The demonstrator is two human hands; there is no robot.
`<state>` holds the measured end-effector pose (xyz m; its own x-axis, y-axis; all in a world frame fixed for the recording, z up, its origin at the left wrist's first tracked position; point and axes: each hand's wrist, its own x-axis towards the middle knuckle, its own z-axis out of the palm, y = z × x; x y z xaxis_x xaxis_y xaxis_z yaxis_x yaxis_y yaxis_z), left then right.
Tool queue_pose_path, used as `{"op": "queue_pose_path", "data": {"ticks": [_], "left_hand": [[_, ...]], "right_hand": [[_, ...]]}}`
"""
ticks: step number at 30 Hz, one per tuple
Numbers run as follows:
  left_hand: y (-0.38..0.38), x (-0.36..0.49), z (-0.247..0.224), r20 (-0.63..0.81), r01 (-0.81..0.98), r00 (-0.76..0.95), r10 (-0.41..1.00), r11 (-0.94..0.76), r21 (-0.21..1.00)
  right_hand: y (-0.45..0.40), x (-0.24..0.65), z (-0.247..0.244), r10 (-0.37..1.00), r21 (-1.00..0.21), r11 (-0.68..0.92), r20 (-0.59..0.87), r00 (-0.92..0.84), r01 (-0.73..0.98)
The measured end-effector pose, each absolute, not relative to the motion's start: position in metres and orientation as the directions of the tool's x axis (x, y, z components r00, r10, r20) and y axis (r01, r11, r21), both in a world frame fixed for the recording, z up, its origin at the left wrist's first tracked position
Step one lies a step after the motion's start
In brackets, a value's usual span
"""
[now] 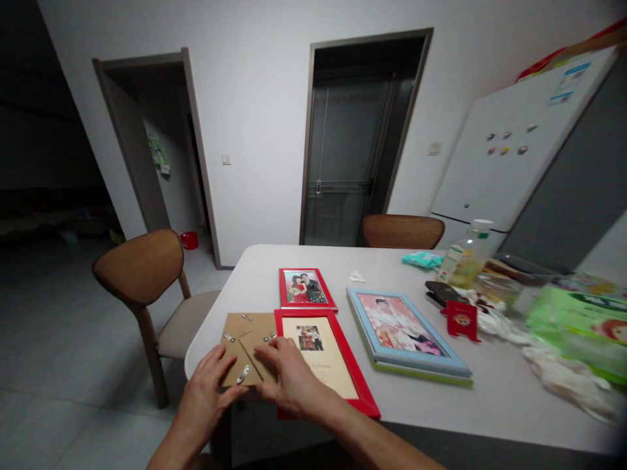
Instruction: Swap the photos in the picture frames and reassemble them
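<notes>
A brown picture frame backing board (236,350) with several metal clips and a slanting strut lies at the table's near left edge. My left hand (208,385) grips its near left corner, thumb along the front edge. On the near right corner, my right hand (289,378) closes with bent fingers over the board and the thumb at its front edge. Beside the board, partly under my right hand and forearm, lies a large red picture frame (345,346) with a cream mount and a small photo. Behind it is a smaller red picture frame (306,288) with a couple's photo.
Blue and green picture frames (409,329) lie stacked mid-table. To the right are a bottle (463,258), a dark wallet-like item (443,294), a red card (462,320), crumpled tissues and a green package (578,326). Chairs (140,267) stand at the left and far side.
</notes>
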<state>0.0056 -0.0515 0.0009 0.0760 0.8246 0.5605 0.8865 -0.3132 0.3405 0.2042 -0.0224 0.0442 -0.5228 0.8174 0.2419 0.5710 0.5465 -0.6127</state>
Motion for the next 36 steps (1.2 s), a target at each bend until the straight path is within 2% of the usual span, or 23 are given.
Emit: {"op": "queue_pose_path", "data": {"ticks": [3,5,8,11,17,23,36], "left_hand": [[-0.054,0.046,0.015,0.538,0.839,0.169,0.826,-0.407,0.36],[-0.055,0.076,0.022,0.475,0.814,0.231,0.849,-0.436,0.385],[-0.055,0.111,0.024,0.341,0.793,0.31,0.887,-0.44,0.421],[-0.054,0.129,0.019,0.267,0.798,0.337,0.903,-0.424,0.429],[-0.051,0.126,0.004,0.279,0.828,0.316,0.907,-0.407,0.385],[-0.042,0.123,0.007,0.251,0.845,0.305,0.919,-0.383,0.373],[-0.046,0.121,0.01,0.17,0.842,0.344,0.923,-0.383,0.38]], "right_hand": [[-0.028,0.25,0.052,0.823,-0.655,0.527,0.234,-0.517,0.542],[-0.032,0.281,0.052,0.845,-0.663,0.487,0.195,-0.498,0.569],[-0.035,0.318,0.047,0.883,-0.638,0.416,0.113,-0.456,0.648],[-0.033,0.334,0.04,0.894,-0.595,0.394,0.069,-0.444,0.701],[-0.021,0.326,0.025,0.86,-0.494,0.491,0.143,-0.49,0.717],[-0.014,0.318,0.019,0.856,-0.414,0.513,0.18,-0.485,0.752],[0.003,0.31,0.014,0.899,-0.3,0.432,0.221,-0.379,0.85]]}}
